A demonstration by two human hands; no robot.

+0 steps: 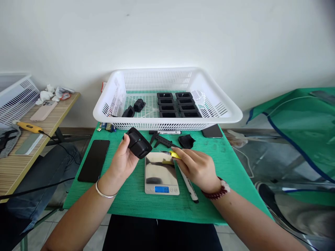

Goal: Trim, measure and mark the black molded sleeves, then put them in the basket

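My left hand (122, 158) grips a black molded plastic part (136, 142), tilted and raised above the green cloth. Opposite it, my right hand (195, 165) is closed on a yellow utility knife (175, 154), its blade pointing left toward the part without touching it. Beneath the knife lies a digital scale (161, 174) with a shiny plate; its lit display reads 0.0. Behind the knife, a dark caliper (164, 140) rests on the cloth, and a crumpled black piece (186, 141) lies to its right. A white marker (190, 188) is partly under my right hand.
A white basket (167, 124) at the back holds several rectangular black parts (167, 114). One black phone (94, 161) lies left, another dark device (212, 131) right. Another marker (170, 132) lies before the basket. A side table (15, 174) with a yellow tool (29, 127) and a person's leg are at left.
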